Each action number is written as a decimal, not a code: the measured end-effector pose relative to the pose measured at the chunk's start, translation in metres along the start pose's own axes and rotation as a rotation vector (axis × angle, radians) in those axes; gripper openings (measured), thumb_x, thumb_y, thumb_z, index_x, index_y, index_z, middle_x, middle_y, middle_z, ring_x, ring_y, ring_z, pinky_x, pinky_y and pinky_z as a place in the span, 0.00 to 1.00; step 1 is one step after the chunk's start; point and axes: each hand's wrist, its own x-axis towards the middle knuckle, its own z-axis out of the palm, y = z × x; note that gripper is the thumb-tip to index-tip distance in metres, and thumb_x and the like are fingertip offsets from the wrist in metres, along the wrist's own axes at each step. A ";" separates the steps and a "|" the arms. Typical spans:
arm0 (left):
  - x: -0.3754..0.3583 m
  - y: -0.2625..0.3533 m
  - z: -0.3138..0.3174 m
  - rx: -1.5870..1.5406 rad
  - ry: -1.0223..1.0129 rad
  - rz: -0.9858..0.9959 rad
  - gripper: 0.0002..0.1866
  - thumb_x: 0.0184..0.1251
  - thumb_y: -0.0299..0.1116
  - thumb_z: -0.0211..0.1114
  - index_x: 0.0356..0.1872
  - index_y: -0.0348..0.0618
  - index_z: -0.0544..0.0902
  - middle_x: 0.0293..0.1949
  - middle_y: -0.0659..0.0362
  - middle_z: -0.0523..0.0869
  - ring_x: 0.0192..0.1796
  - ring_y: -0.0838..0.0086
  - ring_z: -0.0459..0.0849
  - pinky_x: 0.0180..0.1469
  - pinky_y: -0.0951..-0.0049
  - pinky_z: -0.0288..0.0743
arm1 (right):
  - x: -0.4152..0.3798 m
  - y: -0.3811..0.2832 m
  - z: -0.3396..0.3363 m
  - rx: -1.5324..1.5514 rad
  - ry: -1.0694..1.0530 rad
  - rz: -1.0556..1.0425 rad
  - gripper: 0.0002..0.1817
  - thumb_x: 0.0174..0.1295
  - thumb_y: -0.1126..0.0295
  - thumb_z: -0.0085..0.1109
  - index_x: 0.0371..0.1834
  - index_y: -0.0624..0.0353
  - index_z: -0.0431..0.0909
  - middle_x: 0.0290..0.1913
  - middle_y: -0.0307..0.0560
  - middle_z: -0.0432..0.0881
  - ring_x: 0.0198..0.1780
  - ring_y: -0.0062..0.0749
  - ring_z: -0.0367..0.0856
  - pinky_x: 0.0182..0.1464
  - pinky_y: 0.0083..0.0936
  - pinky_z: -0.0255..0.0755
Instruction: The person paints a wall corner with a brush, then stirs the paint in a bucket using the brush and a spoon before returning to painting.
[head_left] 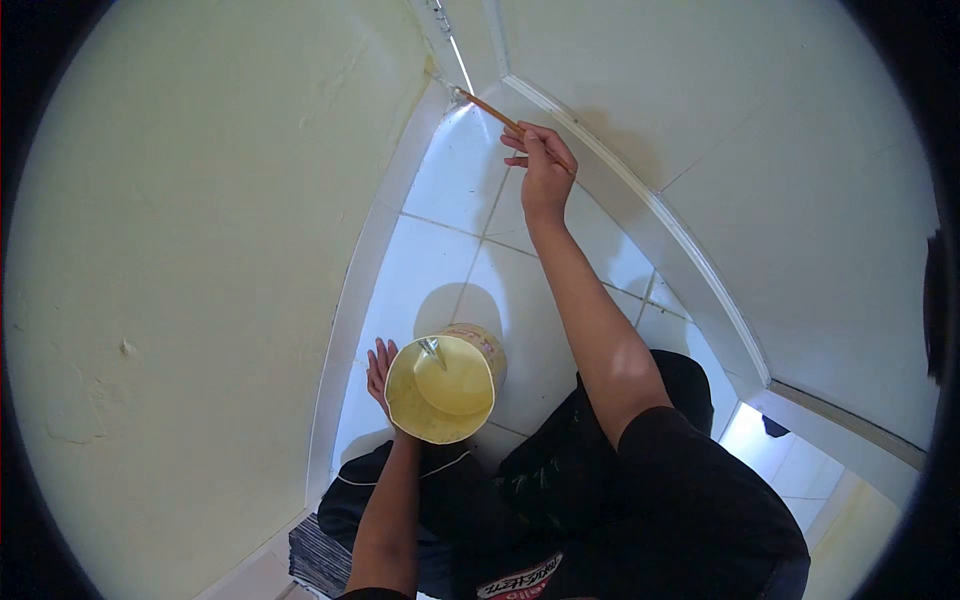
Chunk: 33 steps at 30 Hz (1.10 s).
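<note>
My right hand [545, 165] is closed around the slim wooden handle of a paintbrush [489, 109]. The brush's tip reaches the bottom of the corner, where the cream wall [250, 250] ends beside a white frame [455, 50]. I cannot make out the bristles clearly. Low on the left, my left hand [382, 372] holds a paint bucket [479, 345] by its side, fingers stretched along it and the palm partly hidden. Pale yellow paint [455, 385] lies inside the bucket, whose mouth faces up toward me. A shiny strip [432, 350] shows at the inner rim.
White floor tiles [430, 260] fill the narrow space between the wall's white skirting [350, 290] and a pale panel [780, 200] on the right. A moulded white edge [690, 235] runs along that panel. Dark striped cloth [320, 555] lies at lower left. My bent legs are close behind the bucket.
</note>
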 end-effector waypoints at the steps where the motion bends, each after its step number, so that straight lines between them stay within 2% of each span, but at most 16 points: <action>1: 0.000 0.000 0.000 0.007 0.005 0.003 0.36 0.74 0.49 0.58 0.79 0.48 0.62 0.81 0.56 0.60 0.83 0.61 0.54 0.77 0.52 0.50 | -0.001 0.000 0.001 0.009 -0.001 0.015 0.10 0.75 0.72 0.52 0.46 0.64 0.82 0.41 0.50 0.89 0.44 0.32 0.91 0.37 0.23 0.81; 4: -0.001 0.002 -0.003 0.005 -0.003 -0.004 0.36 0.74 0.49 0.58 0.79 0.48 0.62 0.81 0.56 0.59 0.83 0.62 0.53 0.77 0.53 0.49 | 0.000 0.002 -0.005 0.003 -0.044 -0.012 0.09 0.74 0.73 0.52 0.45 0.64 0.83 0.40 0.50 0.89 0.43 0.32 0.91 0.37 0.23 0.81; 10: 0.000 0.003 -0.001 0.095 -0.012 -0.022 0.36 0.74 0.49 0.58 0.79 0.48 0.62 0.82 0.57 0.59 0.83 0.62 0.52 0.77 0.53 0.48 | 0.001 -0.003 -0.001 0.049 0.047 0.022 0.09 0.72 0.74 0.52 0.43 0.64 0.83 0.38 0.50 0.90 0.40 0.32 0.91 0.38 0.24 0.81; 13: 0.000 -0.002 0.007 -0.283 0.054 -0.047 0.36 0.74 0.49 0.58 0.79 0.48 0.62 0.81 0.56 0.59 0.83 0.62 0.52 0.77 0.53 0.49 | -0.001 0.003 -0.004 0.046 -0.031 0.004 0.09 0.72 0.74 0.52 0.43 0.64 0.83 0.38 0.50 0.90 0.40 0.33 0.91 0.37 0.23 0.81; 16: 0.000 -0.001 0.003 0.019 0.025 -0.004 0.36 0.74 0.48 0.59 0.79 0.47 0.62 0.81 0.56 0.61 0.83 0.62 0.53 0.77 0.53 0.50 | 0.001 0.002 -0.010 0.001 -0.027 -0.027 0.09 0.72 0.74 0.53 0.43 0.64 0.83 0.38 0.51 0.90 0.39 0.32 0.91 0.37 0.23 0.82; 19: -0.002 -0.004 0.012 -0.337 0.061 -0.063 0.36 0.74 0.48 0.59 0.79 0.47 0.62 0.81 0.56 0.61 0.83 0.62 0.53 0.77 0.53 0.50 | 0.001 -0.001 -0.005 0.029 0.046 -0.032 0.09 0.71 0.74 0.52 0.41 0.64 0.83 0.36 0.51 0.90 0.37 0.32 0.90 0.36 0.23 0.82; 21: -0.002 -0.005 0.016 -0.436 0.068 -0.079 0.36 0.74 0.48 0.58 0.79 0.47 0.62 0.81 0.56 0.60 0.83 0.62 0.53 0.77 0.53 0.49 | -0.001 -0.001 0.000 0.041 0.037 -0.012 0.09 0.71 0.75 0.52 0.40 0.65 0.84 0.35 0.51 0.90 0.36 0.32 0.90 0.36 0.24 0.82; 23: -0.003 -0.005 0.015 -0.350 0.052 -0.065 0.36 0.74 0.48 0.58 0.79 0.48 0.62 0.81 0.56 0.60 0.83 0.62 0.52 0.77 0.53 0.48 | -0.002 -0.002 -0.001 0.054 0.017 -0.004 0.09 0.71 0.75 0.52 0.39 0.65 0.84 0.35 0.51 0.89 0.35 0.31 0.90 0.36 0.24 0.82; 25: -0.002 -0.003 0.008 -0.082 0.013 -0.023 0.36 0.74 0.48 0.58 0.79 0.48 0.62 0.81 0.56 0.59 0.83 0.62 0.52 0.77 0.53 0.48 | -0.003 0.000 -0.006 0.065 -0.013 -0.011 0.10 0.71 0.75 0.52 0.39 0.65 0.84 0.35 0.51 0.89 0.34 0.31 0.89 0.36 0.24 0.81; 33: 0.000 -0.001 0.002 -0.017 0.030 -0.011 0.35 0.74 0.47 0.58 0.79 0.48 0.63 0.81 0.57 0.59 0.83 0.63 0.52 0.77 0.52 0.48 | -0.003 -0.004 0.000 0.064 0.058 -0.006 0.10 0.69 0.75 0.52 0.38 0.66 0.84 0.31 0.52 0.88 0.32 0.32 0.89 0.36 0.24 0.82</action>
